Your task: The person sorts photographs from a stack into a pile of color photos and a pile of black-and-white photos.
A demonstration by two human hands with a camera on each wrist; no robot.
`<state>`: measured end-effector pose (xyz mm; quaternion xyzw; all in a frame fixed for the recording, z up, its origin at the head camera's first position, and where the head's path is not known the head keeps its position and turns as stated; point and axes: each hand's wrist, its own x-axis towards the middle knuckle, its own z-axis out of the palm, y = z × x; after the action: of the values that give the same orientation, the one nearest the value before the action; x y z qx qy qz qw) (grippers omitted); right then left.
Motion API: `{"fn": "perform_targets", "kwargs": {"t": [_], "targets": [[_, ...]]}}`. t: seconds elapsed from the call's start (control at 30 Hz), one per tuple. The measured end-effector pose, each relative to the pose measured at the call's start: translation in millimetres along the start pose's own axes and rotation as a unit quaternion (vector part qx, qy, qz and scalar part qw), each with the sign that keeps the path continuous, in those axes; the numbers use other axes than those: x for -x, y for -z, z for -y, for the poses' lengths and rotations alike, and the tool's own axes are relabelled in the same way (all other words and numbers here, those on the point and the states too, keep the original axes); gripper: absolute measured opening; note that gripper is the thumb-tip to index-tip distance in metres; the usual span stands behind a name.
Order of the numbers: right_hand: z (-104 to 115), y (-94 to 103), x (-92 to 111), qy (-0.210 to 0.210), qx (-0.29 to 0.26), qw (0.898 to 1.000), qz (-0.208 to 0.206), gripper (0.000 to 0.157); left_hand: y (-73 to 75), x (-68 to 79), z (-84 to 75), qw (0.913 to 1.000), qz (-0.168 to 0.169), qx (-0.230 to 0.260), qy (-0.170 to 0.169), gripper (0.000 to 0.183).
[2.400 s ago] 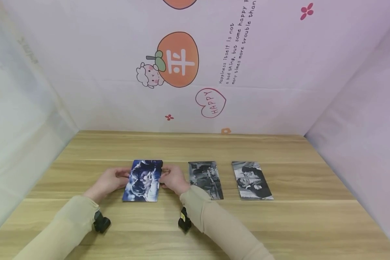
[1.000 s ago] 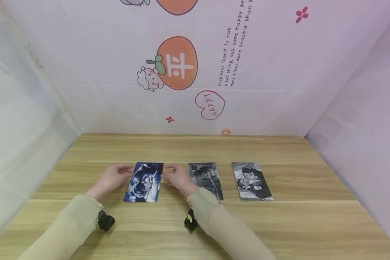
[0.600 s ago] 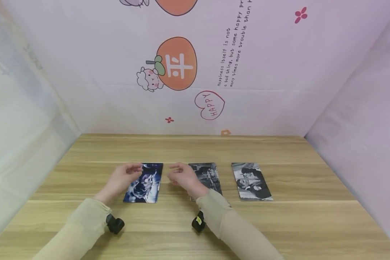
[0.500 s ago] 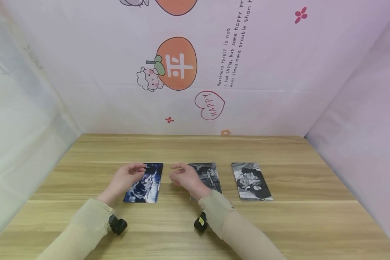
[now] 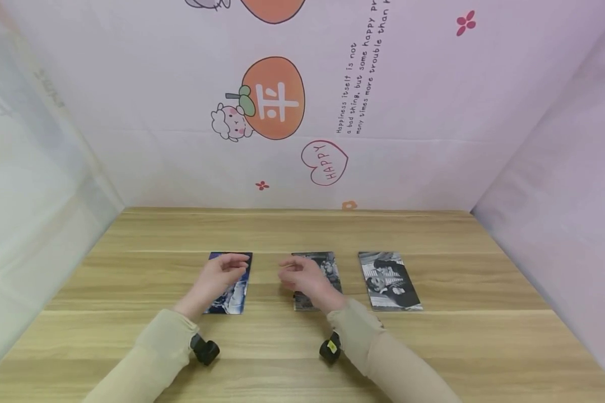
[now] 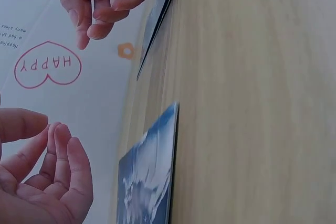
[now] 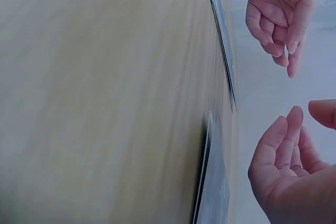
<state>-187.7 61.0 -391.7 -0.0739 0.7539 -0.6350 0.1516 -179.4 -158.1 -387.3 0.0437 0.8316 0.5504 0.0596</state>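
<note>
Three photo cards lie in a row on the wooden table. My left hand hovers above the blue-toned photo card at the left and hides much of it. Over the middle black-and-white photo card floats my right hand, covering part of that card. Both hands have loosely bent fingers and hold nothing. In the left wrist view, a gap shows between the left thumb and fingertips, and the blue card lies flat below. The right wrist view shows the middle card under the right hand, seemingly stacked in layers.
A third card, a black-and-white photo, lies at the right on the wooden table. White printed cloth walls off the back and both sides. A small black camera sits on the left wrist, another on the right.
The hands held the blue card by its sides, then let it go flat on the table. Both hands have lifted and moved right; the left now covers part of the blue card.
</note>
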Motion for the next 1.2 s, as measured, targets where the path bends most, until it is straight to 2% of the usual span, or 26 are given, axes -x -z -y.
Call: {"fn": "perform_targets", "kwargs": {"t": [0.3,0.5,0.7,1.0,1.2], "targets": [[-7,23.2,5,-0.01,0.003,0.999,-0.031,0.032,-20.9,-6.4,-2.0,0.9985,0.021,0.048,-0.017,0.037],[-11,38.7,7,-0.022,-0.001,0.998,-0.054,0.031,-37.1,-10.5,-8.3,0.9991,0.015,0.039,-0.008,0.035],[-11,53.6,13,-0.031,0.013,0.998,-0.052,0.032,-50.8,-13.7,-15.2,0.9993,0.01,0.036,-0.004,0.034],[-14,76.6,19,-0.033,0.039,0.997,-0.06,0.035,-63.3,-16.5,-20.1,0.9995,0.027,0.006,-0.018,0.035],[-16,87.4,23,-0.043,0.068,0.994,-0.073,0.04,-70.1,-18.4,-23.9,0.9987,0.043,0.014,-0.022,0.037]]}}
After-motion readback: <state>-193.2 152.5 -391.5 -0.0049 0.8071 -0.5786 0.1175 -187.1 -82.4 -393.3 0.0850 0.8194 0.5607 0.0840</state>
